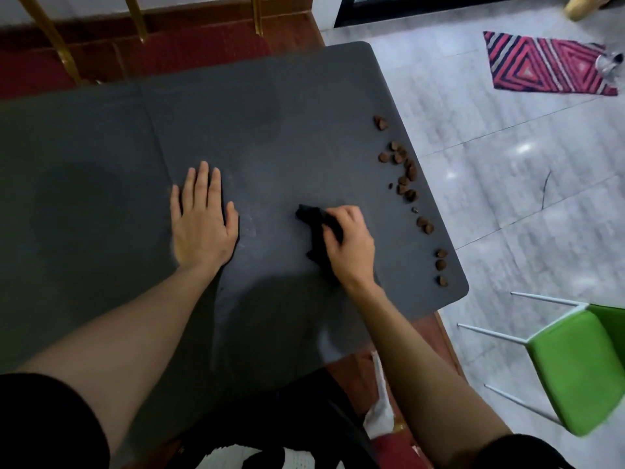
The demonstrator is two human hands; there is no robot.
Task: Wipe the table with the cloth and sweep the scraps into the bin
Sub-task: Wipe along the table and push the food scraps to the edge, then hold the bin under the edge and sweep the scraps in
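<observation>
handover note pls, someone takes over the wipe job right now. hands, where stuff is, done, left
Left hand: flat on the table, fingers straight, holding nothing.
Right hand: grips the bunched black cloth, pressed on the table right of centre.
Scraps: brown bits in a loose line along the table's right edge, none touching the cloth.
Bin: not in view; the green thing on the floor by the near right corner cannot be told for sure.
Done: scraps look gathered to the right edge.
Left: push them off the edge into the bin, finish wiping.
</observation>
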